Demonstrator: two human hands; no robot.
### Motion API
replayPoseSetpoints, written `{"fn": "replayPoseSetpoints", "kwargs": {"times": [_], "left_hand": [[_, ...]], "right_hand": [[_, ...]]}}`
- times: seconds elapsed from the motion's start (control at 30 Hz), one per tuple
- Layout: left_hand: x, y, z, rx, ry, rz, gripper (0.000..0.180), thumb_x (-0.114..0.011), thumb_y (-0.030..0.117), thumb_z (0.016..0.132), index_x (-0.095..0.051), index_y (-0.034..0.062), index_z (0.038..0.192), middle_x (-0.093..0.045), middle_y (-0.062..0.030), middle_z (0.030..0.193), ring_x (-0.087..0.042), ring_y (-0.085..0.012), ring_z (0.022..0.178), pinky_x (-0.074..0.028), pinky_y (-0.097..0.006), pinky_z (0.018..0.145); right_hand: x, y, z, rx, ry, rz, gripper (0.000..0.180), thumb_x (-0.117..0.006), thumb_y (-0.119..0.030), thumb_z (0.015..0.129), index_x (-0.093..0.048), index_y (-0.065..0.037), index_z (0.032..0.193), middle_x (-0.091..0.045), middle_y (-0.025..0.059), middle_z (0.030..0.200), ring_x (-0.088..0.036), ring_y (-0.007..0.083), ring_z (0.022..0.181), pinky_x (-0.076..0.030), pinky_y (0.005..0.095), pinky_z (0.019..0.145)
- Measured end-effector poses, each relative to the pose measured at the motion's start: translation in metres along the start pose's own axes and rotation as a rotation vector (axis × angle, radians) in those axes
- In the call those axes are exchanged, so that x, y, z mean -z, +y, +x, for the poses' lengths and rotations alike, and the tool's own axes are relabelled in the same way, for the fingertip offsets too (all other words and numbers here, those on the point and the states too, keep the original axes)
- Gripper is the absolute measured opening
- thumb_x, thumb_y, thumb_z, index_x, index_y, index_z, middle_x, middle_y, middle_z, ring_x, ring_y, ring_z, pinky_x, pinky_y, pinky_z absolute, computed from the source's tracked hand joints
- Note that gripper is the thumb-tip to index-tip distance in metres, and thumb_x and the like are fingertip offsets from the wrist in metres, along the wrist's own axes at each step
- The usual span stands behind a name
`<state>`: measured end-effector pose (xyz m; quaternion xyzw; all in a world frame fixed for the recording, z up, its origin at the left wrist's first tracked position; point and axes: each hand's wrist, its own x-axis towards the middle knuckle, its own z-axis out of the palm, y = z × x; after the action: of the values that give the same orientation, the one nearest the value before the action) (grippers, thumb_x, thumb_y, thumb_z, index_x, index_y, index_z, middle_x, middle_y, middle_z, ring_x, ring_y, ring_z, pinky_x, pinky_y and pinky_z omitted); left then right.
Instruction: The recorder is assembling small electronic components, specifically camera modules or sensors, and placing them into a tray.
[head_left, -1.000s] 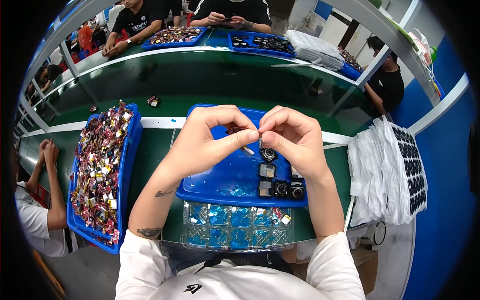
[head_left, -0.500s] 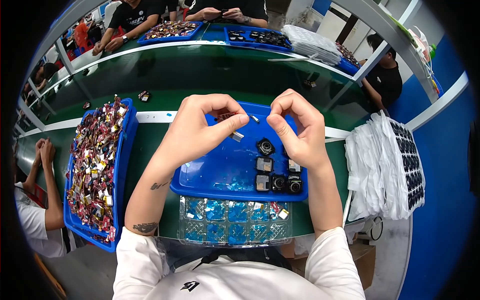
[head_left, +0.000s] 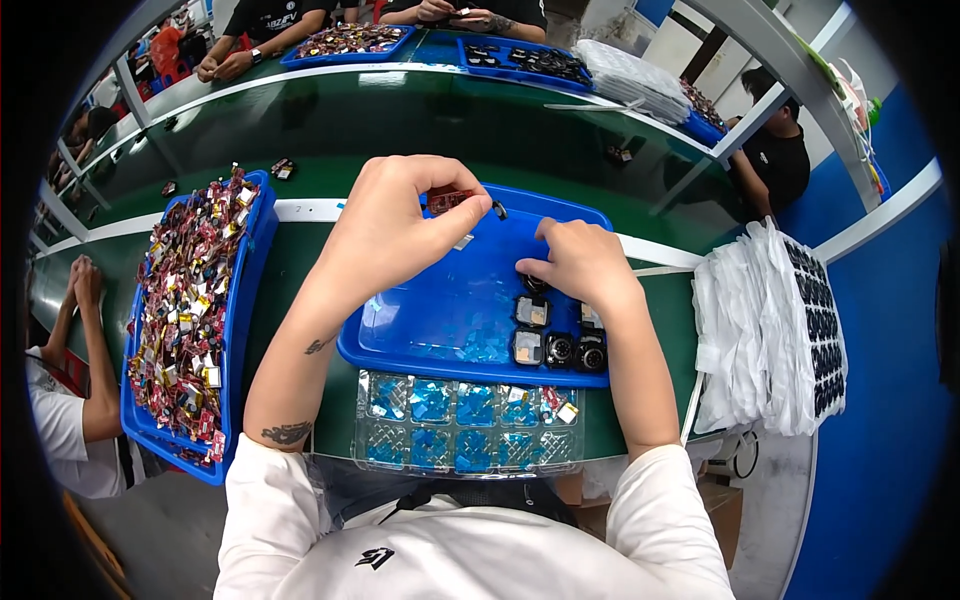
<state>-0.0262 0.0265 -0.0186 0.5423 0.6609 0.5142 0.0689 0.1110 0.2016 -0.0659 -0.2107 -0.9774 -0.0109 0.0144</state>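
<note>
In my left hand (head_left: 410, 215), thumb and forefinger pinch a small red circuit board (head_left: 450, 202) with a dark round part (head_left: 499, 209) at the fingertips. A silvery-white piece (head_left: 463, 242) shows below the thumb. My right hand (head_left: 588, 262) is over the right side of the blue tray (head_left: 420, 330), thumb and forefinger apart. Its thumb is at a black round-faced watch-like case (head_left: 536, 284), which it partly covers; contact cannot be made out. Beside that hand are several more cases, some with a grey back (head_left: 531, 312), others with a round lens-like face (head_left: 559, 350).
A clear compartment tray (head_left: 470, 420) with blue film bits sits in front. At left stands a blue bin (head_left: 258, 250) heaped with boards and batteries. Stacked white trays (head_left: 745, 330) holding black parts are at right. Other people sit across the green bench (head_left: 420, 130).
My right hand has come down from beside the left hand to the black case in the tray. My left hand keeps its pinch on the circuit board. The view has shifted slightly.
</note>
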Motion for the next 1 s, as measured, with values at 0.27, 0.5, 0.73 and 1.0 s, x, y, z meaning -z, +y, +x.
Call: {"fn": "replayPoseSetpoints", "kwargs": {"times": [0.27, 0.5, 0.73, 1.0], "left_hand": [[0.000, 0.004, -0.001, 0.112, -0.089, -0.608, 0.010, -0.065, 0.007, 0.081, -0.065, -0.0023, 0.076, -0.062, -0.0046, 0.076, -0.060, -0.0083, 0.070, -0.050, -0.021, 0.056], [-0.014, -0.003, -0.003, 0.064, 0.152, -0.396, 0.011, -0.067, 0.012, 0.077, -0.070, 0.0017, 0.076, -0.064, -0.0110, 0.104, -0.061, -0.0117, 0.082, -0.048, -0.024, 0.067], [-0.020, 0.003, -0.003, 0.042, 0.243, -0.286, 0.011, -0.067, 0.010, 0.076, -0.070, 0.0003, 0.074, -0.068, -0.0117, 0.093, -0.063, -0.0155, 0.083, -0.049, -0.024, 0.064], [-0.023, 0.000, -0.005, 0.006, 0.290, -0.208, 0.007, -0.067, 0.010, 0.074, -0.071, 0.0035, 0.074, -0.070, -0.0088, 0.089, -0.061, -0.0200, 0.090, -0.047, -0.032, 0.080]], "right_hand": [[0.013, 0.003, 0.001, 0.009, -0.096, 0.194, 0.033, -0.078, -0.032, 0.066, -0.068, -0.002, 0.075, -0.067, 0.0117, 0.072, -0.066, 0.0267, 0.072, -0.052, 0.0344, 0.066], [0.044, -0.007, -0.011, 0.272, 0.201, 1.352, 0.045, -0.074, -0.003, 0.068, -0.059, 0.000, 0.110, -0.062, 0.0119, 0.105, -0.065, 0.0164, 0.091, -0.055, 0.0265, 0.078], [0.047, -0.027, -0.021, 0.272, 0.279, 1.451, 0.045, -0.072, 0.001, 0.072, -0.057, -0.001, 0.114, -0.060, 0.0107, 0.108, -0.062, 0.0137, 0.092, -0.053, 0.0261, 0.083], [0.043, -0.034, -0.021, 0.261, 0.308, 1.466, 0.044, -0.072, 0.002, 0.074, -0.056, 0.000, 0.115, -0.061, 0.0105, 0.109, -0.062, 0.0152, 0.096, -0.053, 0.0267, 0.082]]}}
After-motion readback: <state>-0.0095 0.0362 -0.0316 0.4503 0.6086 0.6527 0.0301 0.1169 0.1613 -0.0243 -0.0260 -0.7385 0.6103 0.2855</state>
